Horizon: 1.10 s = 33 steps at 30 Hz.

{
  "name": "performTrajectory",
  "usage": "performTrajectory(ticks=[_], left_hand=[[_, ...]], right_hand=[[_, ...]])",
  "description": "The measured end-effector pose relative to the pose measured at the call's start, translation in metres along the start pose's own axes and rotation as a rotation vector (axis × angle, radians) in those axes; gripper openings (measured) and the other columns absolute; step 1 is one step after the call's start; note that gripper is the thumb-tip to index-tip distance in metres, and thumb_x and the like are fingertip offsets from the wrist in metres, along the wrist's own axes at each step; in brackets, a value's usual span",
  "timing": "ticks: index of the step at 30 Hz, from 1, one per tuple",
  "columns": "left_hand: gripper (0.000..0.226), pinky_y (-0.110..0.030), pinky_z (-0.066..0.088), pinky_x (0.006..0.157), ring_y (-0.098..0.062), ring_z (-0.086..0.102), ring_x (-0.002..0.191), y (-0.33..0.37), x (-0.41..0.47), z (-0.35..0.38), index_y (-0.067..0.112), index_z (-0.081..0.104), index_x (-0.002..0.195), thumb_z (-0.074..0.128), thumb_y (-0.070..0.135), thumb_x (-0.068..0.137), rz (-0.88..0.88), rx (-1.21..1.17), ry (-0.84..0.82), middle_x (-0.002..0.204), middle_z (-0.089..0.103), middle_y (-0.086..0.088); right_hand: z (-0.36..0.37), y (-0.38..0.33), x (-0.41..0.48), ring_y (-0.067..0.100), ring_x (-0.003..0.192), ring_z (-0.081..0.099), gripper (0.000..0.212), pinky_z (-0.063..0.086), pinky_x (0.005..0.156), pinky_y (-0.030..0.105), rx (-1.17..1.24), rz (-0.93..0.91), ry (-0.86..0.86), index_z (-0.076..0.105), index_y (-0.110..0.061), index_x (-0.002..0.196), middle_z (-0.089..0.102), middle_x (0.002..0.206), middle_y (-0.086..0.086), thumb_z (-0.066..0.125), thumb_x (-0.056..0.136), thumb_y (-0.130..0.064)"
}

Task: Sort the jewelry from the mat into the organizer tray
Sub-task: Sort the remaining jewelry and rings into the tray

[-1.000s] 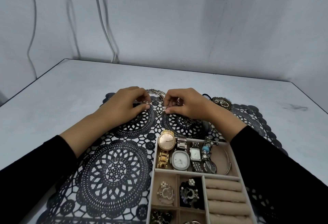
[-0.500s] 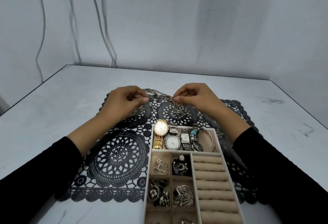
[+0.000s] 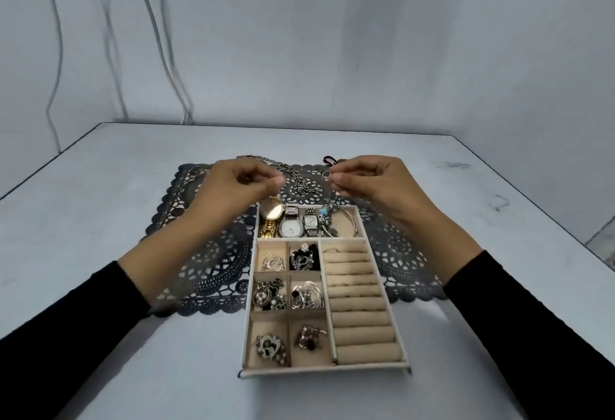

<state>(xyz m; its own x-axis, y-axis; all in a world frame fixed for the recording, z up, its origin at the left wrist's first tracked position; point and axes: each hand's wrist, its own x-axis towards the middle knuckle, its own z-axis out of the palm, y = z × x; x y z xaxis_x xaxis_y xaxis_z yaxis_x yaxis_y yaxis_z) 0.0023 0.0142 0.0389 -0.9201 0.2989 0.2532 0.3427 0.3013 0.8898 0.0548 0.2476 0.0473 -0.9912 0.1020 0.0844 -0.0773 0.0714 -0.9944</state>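
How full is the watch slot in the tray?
Nearly full: three watches, a beaded bracelet and a bangle crowd the top compartment.

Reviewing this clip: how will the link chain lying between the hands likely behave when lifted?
The chain probably goes limp and dangles, since it lies in loose bends. Its links may snag in the openwork lace mat.

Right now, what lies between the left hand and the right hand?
In the head view, a chain necklace lies there on the black lace mat, between the left hand and the right hand.
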Motion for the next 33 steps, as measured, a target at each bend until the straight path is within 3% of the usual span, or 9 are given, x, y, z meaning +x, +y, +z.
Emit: performTrajectory(ticks=[3,8,13,19,23,28,33], left_hand=[[0.016,-0.022,0.058,0.072,-0.013,0.071,0.073,0.009,-0.014,0.006,0.014,0.076,0.093,0.077,0.021,0.078,-0.015,-0.101,-0.036,0.077,0.074,0.000],[0.017,-0.016,0.055,0.070,-0.011,0.072,0.076,0.022,-0.043,0.020,0.016,0.076,0.089,0.079,0.021,0.073,-0.045,-0.247,-0.076,0.083,0.075,-0.006],[0.021,-0.037,0.058,0.079,-0.022,0.069,0.080,0.032,-0.066,0.027,0.024,0.079,0.083,0.080,0.033,0.063,-0.063,-0.260,-0.142,0.089,0.074,-0.012],[0.023,-0.020,0.058,0.074,-0.013,0.073,0.081,0.041,-0.083,0.037,0.020,0.076,0.088,0.077,0.029,0.067,-0.030,-0.263,-0.155,0.086,0.076,-0.004],[0.020,-0.019,0.057,0.074,-0.011,0.072,0.078,0.042,-0.087,0.040,0.021,0.076,0.084,0.077,0.028,0.066,-0.018,-0.282,-0.156,0.084,0.075,-0.005],[0.020,-0.018,0.057,0.074,-0.009,0.071,0.074,0.041,-0.090,0.044,0.019,0.076,0.086,0.077,0.025,0.068,0.011,-0.253,-0.163,0.087,0.074,-0.013],[0.022,-0.023,0.059,0.079,-0.012,0.071,0.077,0.040,-0.090,0.045,0.018,0.077,0.088,0.078,0.027,0.068,0.002,-0.229,-0.157,0.086,0.075,-0.011]], right_hand=[[-0.003,-0.001,-0.025,0.017,0.079,0.071,0.023,0.058,0.076,0.024,0.037,-0.031,0.010,0.070,-0.001,0.098,0.074,0.087,0.012,0.071,0.076,0.000],[-0.007,-0.002,-0.066,0.019,0.080,0.071,0.022,0.058,0.074,0.023,0.053,-0.086,0.065,0.071,0.001,0.099,0.073,0.091,0.018,0.071,0.077,0.001],[-0.012,-0.001,-0.102,0.020,0.081,0.071,0.019,0.057,0.074,0.022,-0.004,-0.096,0.077,0.074,-0.005,0.096,0.074,0.087,0.014,0.073,0.077,-0.002],[-0.018,0.006,-0.133,0.017,0.070,0.068,0.014,0.050,0.069,0.035,-0.109,-0.058,0.093,0.077,-0.010,0.088,0.073,0.080,0.014,0.076,0.075,-0.006],[-0.021,0.007,-0.146,0.011,0.061,0.068,0.013,0.048,0.057,0.018,-0.224,-0.061,0.030,0.075,-0.004,0.091,0.072,0.077,0.012,0.073,0.079,-0.001],[-0.022,0.010,-0.155,0.014,0.082,0.072,0.011,0.056,0.083,0.027,-0.431,-0.131,-0.078,0.077,-0.011,0.088,0.075,0.082,0.001,0.075,0.079,-0.006],[-0.016,0.008,-0.156,0.007,0.080,0.070,0.011,0.053,0.079,0.019,-0.568,-0.191,-0.139,0.077,-0.012,0.085,0.075,0.082,-0.002,0.076,0.078,-0.005]])
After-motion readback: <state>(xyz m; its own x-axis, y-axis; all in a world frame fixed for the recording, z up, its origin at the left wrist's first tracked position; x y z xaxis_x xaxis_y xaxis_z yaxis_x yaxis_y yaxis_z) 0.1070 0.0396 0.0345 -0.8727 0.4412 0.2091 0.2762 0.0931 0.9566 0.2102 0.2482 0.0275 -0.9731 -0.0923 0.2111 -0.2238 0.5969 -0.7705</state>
